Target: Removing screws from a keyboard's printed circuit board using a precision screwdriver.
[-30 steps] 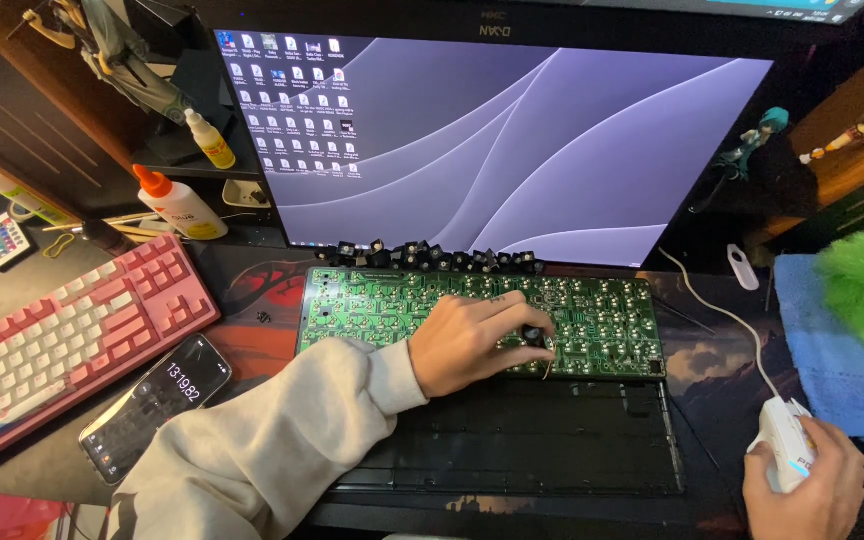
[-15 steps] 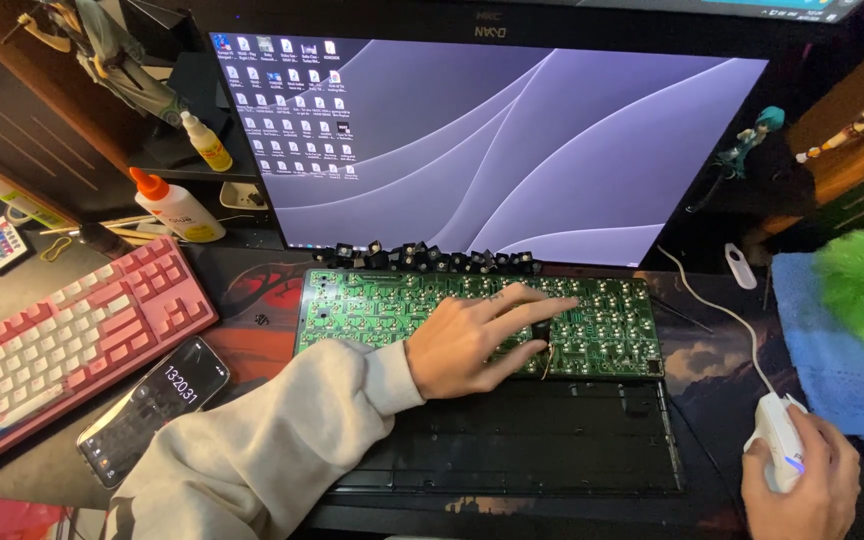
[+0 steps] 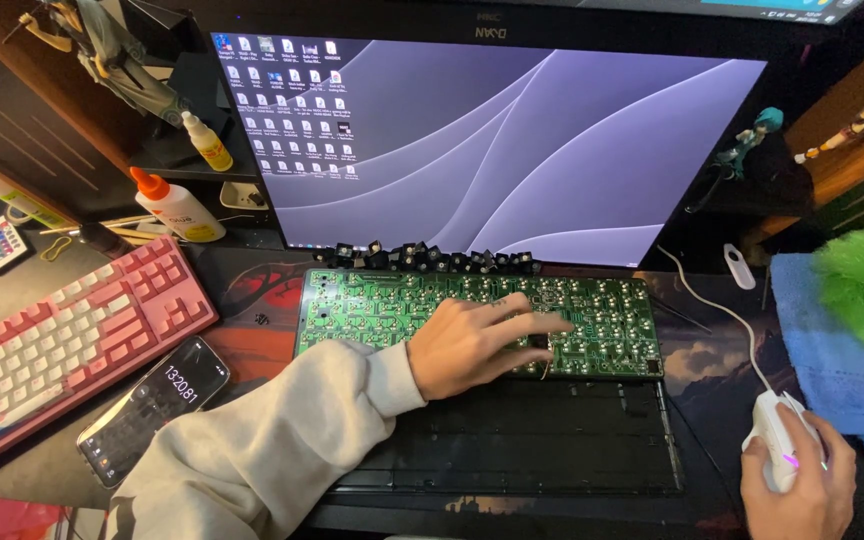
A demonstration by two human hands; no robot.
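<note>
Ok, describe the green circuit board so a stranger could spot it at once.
Start at the big monitor; just below its lower edge a row of loose black switches lies on the desk. The circuit board lies flat right in front of them, under the left hand. Unlike the pink keyboard to its left, it is bare green, with no keys.

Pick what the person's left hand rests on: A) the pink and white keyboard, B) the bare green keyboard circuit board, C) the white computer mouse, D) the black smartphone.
B: the left hand lies flat with fingers spread on the bare green keyboard circuit board, while the right hand holds the white computer mouse.
</note>
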